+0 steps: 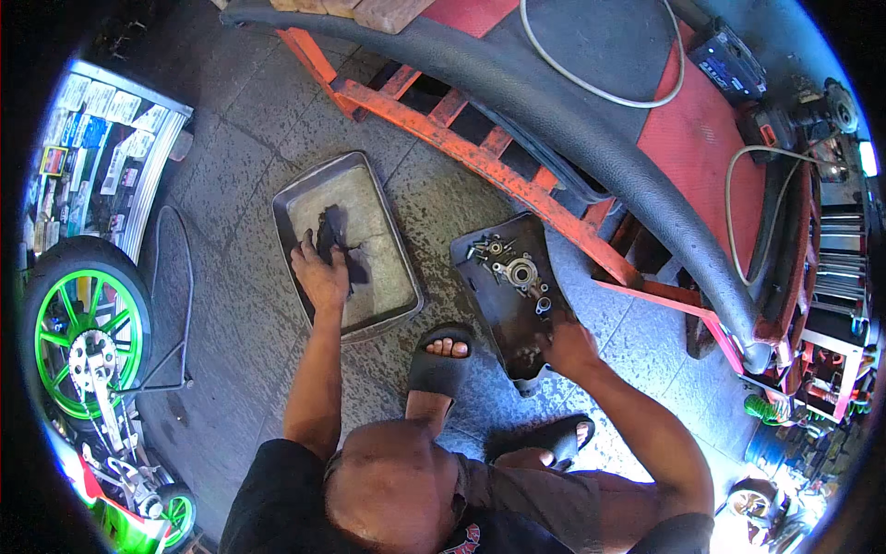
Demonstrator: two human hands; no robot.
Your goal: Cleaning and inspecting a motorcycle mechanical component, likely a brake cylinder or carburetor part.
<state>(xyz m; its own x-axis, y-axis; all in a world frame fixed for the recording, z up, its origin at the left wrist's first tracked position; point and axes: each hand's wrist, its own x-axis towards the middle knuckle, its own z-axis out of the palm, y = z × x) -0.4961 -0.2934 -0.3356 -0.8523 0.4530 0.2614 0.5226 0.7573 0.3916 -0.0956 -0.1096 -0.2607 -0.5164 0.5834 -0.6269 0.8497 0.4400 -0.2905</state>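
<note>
Seen from above, a seated person at six o'clock reached with both hands into two containers on the wet-speckled tiled floor (226, 245). At ten o'clock, the left hand (321, 275) was inside a raised-rim rectangular tray (371, 196), fingers curled at a dark piece (328, 231) left of the tray's middle; whether they gripped it could not be told. At four o'clock, the right hand (568, 349) met the right edge of a black pan (498, 309), its fingertips too shadowed to show any hold. Metal parts (520, 271) lay toward the pan's far end, near an orange frame (443, 134) slanting from twelve to four. A narrow floor strip separated the containers, a sandal (438, 374) at its near end; wider floor stretched toward a green-rimmed wheel (69, 338) at nine.
</note>
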